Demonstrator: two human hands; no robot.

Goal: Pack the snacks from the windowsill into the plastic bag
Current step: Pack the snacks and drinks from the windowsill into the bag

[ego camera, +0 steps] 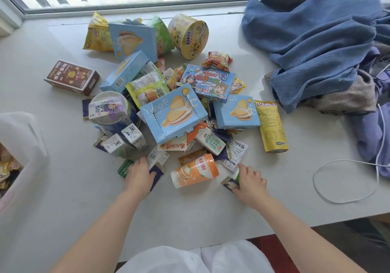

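A heap of blue clothes (316, 40) lies right of the snacks (168, 95) piled mid-windowsill (63, 188); the plastic bag (19, 146) sits far left. A white cable (346, 179) loops nearby. Left hand (139, 176) pinches a dark packet (157, 174); right hand (251, 185) grips a small green-and-white packet (236, 174).

Left hand (138, 174): bare, no ring, no glove, lower centre of the frame.
Right hand (250, 185): bare, no ring, no glove, lower right of centre.
Wrists: no watch, no band on either.
Forearms: both uncovered right to the bottom edge; no sleeve reaches into view.
Garment (196, 258): white cloth at the bottom centre of the frame, smooth, softly folded, with a crease splitting it into two rounded parts; which piece of clothing it is cannot be told.
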